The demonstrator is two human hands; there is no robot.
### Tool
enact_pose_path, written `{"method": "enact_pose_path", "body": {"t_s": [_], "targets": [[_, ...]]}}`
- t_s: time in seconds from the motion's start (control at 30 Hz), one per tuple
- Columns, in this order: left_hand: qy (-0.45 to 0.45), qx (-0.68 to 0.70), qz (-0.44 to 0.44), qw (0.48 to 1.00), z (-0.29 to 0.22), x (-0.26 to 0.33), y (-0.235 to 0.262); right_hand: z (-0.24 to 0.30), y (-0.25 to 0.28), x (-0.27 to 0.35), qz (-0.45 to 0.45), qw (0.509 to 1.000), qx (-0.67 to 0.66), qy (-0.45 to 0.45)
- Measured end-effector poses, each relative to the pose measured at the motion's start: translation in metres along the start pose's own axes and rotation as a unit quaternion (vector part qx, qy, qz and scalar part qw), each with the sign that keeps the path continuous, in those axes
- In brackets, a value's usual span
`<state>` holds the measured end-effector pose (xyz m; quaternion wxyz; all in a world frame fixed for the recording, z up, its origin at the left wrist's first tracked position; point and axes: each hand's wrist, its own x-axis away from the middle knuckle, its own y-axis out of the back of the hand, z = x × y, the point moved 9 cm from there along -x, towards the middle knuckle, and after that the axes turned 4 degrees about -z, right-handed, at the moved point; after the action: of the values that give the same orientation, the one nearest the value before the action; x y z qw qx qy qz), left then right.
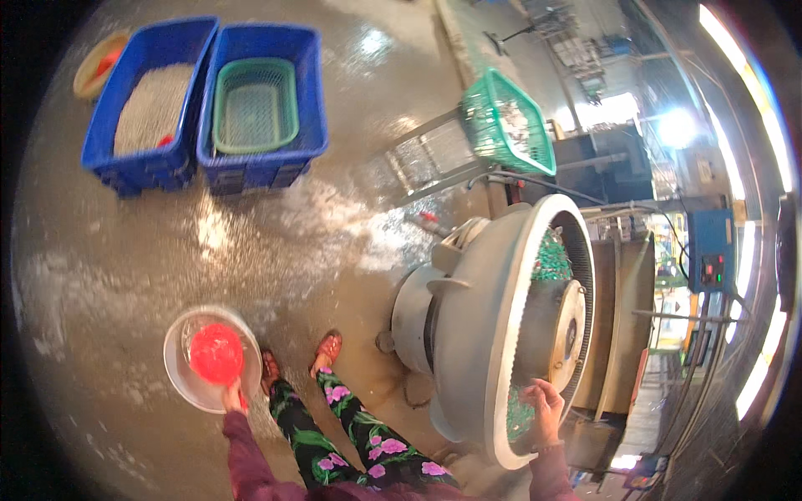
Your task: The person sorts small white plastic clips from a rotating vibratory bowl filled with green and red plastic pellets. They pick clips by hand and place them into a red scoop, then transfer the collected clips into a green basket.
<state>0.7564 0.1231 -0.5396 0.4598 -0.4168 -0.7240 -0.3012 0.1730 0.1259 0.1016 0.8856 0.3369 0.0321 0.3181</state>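
Observation:
My left hand (233, 396) grips the rim of a red plastic bowl (215, 352), held low over a clear round basin (177, 367) that stands on the wet floor. My right hand (545, 411) reaches into the trough of a large grey round vibrating machine (489, 326), with fingers among the green pellets (520, 415) and small parts that fill it. Whether those fingers hold anything cannot be told.
Two blue crates (266, 154) stand at the far left, one with pale granules, one with a green basket (255, 106) inside. Another green basket (507, 121) of metal parts sits on a rack. A blue control box (710, 249) hangs at right. The concrete floor (125, 267) is wet.

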Motion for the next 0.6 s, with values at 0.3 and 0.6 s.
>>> {"method": "enact_pose_path", "body": {"t_s": [0.3, 0.6], "targets": [[-0.308, -0.133, -0.013, 0.942, -0.189, 0.238, -0.035, -0.133, 0.163, 0.038, -0.271, 0.945, -0.167, -0.072], [-0.589, -0.344, 0.200, 0.703, -0.353, 0.536, -0.320, -0.284, 0.217, 0.067, -0.517, 0.851, -0.092, -0.014]]}}
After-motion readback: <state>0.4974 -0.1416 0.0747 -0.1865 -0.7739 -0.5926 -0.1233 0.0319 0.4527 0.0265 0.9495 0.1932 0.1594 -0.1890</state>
